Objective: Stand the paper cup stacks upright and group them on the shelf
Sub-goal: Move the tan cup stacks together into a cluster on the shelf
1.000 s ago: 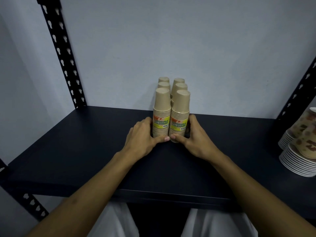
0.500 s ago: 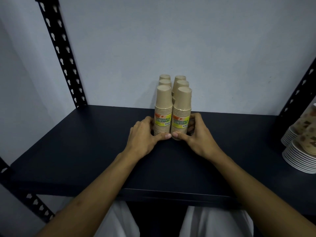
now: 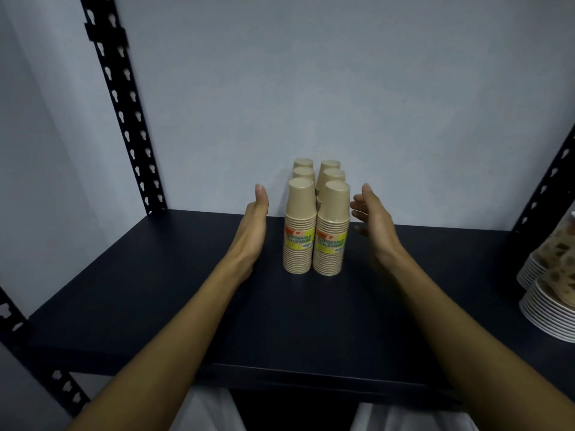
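Note:
Several tan paper cup stacks stand upright, mouths down, in two tight rows near the back wall on the dark shelf. The front two carry yellow labels. My left hand is raised just left of the group, fingers straight, palm facing the cups, a small gap between them. My right hand hovers just right of the group, fingers relaxed and spread, slightly blurred, touching nothing.
Patterned paper cups on stacks of white paper plates sit at the shelf's right end. Black perforated uprights stand at the back left and back right. The shelf's front edge runs below my forearms.
Both hands have let go of the base of the front stacks and lifted apart to either side. The cup stacks stay in place.

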